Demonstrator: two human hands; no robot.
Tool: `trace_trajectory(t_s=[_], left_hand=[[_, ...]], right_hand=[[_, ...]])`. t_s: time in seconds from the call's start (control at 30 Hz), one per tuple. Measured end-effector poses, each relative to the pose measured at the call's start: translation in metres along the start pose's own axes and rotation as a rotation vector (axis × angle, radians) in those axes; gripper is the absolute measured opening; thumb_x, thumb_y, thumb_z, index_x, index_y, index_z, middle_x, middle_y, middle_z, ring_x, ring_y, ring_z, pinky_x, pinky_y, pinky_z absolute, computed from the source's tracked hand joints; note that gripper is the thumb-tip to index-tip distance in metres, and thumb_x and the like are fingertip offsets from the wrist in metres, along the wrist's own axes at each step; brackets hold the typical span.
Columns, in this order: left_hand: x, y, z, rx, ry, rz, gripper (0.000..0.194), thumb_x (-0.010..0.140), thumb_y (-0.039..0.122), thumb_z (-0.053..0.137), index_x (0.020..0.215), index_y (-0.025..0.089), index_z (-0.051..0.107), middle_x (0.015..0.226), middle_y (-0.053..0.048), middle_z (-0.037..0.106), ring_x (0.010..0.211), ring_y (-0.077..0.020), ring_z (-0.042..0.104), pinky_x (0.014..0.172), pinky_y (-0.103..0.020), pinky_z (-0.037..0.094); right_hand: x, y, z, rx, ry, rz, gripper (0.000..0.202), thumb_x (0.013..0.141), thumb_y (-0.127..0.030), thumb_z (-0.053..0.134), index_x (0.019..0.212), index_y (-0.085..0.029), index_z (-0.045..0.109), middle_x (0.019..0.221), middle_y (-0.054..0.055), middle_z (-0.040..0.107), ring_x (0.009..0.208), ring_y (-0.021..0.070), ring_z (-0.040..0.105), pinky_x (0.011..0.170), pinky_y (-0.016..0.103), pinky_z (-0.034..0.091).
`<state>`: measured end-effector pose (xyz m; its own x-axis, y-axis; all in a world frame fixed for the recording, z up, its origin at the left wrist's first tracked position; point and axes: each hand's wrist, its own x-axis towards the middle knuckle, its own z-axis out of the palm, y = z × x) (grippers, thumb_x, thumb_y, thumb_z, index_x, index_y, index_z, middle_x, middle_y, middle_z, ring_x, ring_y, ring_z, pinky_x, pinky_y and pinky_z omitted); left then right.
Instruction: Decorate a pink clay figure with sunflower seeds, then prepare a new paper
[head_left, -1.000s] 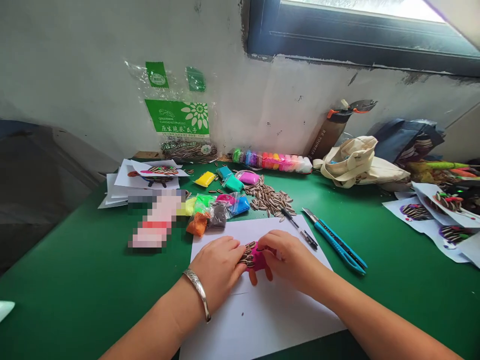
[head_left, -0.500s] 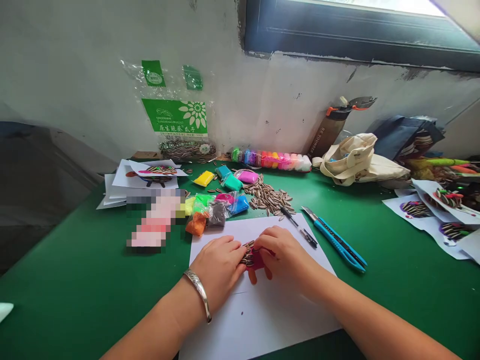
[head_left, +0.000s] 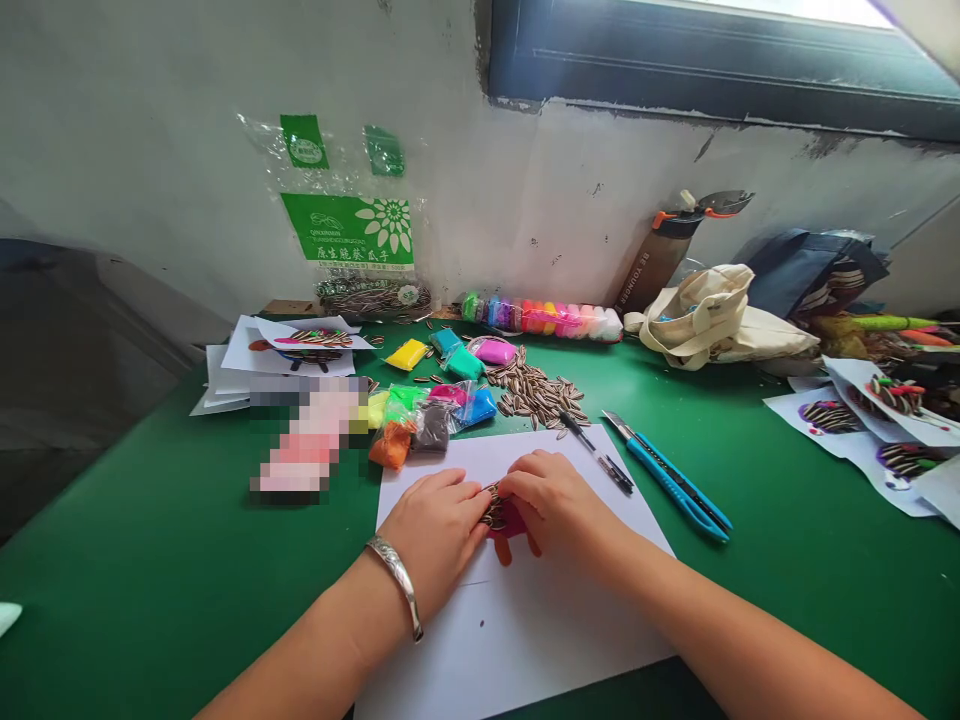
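On a white sheet of paper lies a magenta clay shape with two orange-brown lobes at its lower edge. Striped sunflower seeds stand close together on its left part. My left hand, with a silver bangle at the wrist, rests on the paper; its fingers stretch out to the left side of the shape, touching it. From the right my right hand bends over the shape with thumb and fingertips brought together at the seeds. What is between those fingertips is hidden.
Loose sunflower seeds lie behind the paper, beside small bags of coloured clay. A black pen rests on the paper's right side, next to a blue utility knife with its blade out. Decorated paper sheets lie far right.
My right hand has shifted slightly left and its fingers now cover more of the seeds and shape. My left hand stays almost in place.
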<state>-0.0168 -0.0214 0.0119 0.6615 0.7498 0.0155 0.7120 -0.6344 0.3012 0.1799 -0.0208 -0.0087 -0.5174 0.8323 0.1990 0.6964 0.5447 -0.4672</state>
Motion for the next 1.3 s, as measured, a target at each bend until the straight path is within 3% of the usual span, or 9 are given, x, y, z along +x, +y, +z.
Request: trace_trajectory(t_s=[0.2,0.37,0.8,1.0,1.3], left_hand=[[-0.001,0.000,0.001,0.000,0.011,0.005,0.020,0.084,0.013,0.054,0.100,0.018,0.066,0.102,-0.006,0.070,0.105,-0.0277,0.058,0.095,-0.048,0.048],[-0.003,-0.002,0.005,-0.006,0.065,0.013,0.019,0.083,0.013,0.055,0.098,0.020,0.066,0.100,-0.005,0.070,0.106,-0.0260,0.058,0.095,-0.045,0.047],[-0.002,-0.001,0.003,-0.008,0.017,-0.008,0.017,0.084,0.013,0.056,0.096,0.019,0.066,0.101,-0.005,0.070,0.105,-0.0258,0.057,0.098,-0.044,0.045],[-0.003,0.000,0.004,0.008,0.029,-0.002,0.018,0.084,0.013,0.055,0.098,0.019,0.065,0.104,-0.004,0.070,0.106,-0.0260,0.057,0.098,-0.044,0.045],[-0.002,0.002,0.002,0.004,-0.048,-0.025,0.021,0.087,0.015,0.052,0.104,0.017,0.065,0.106,-0.005,0.069,0.112,-0.0295,0.054,0.099,-0.048,0.044]], right_hand=[[-0.001,-0.003,0.000,-0.015,-0.023,0.040,0.012,0.081,-0.010,0.060,0.084,-0.021,0.065,0.076,0.000,0.063,0.077,0.0158,0.054,0.071,0.029,0.031],[-0.005,-0.002,-0.004,-0.086,0.037,0.087,0.015,0.086,-0.013,0.055,0.076,-0.019,0.064,0.077,0.002,0.062,0.077,0.0158,0.054,0.070,0.029,0.031],[-0.008,0.006,0.002,-0.130,0.022,0.072,0.028,0.090,-0.018,0.053,0.063,-0.018,0.061,0.069,0.001,0.059,0.070,0.0138,0.048,0.070,0.030,0.026],[-0.006,0.001,0.002,-0.128,0.016,0.108,0.030,0.089,-0.016,0.053,0.060,-0.017,0.060,0.067,0.001,0.058,0.070,0.0135,0.050,0.071,0.030,0.027],[-0.006,0.001,0.006,-0.113,0.043,0.119,0.026,0.086,-0.015,0.057,0.060,-0.017,0.059,0.067,0.000,0.057,0.070,0.0132,0.049,0.071,0.029,0.027]])
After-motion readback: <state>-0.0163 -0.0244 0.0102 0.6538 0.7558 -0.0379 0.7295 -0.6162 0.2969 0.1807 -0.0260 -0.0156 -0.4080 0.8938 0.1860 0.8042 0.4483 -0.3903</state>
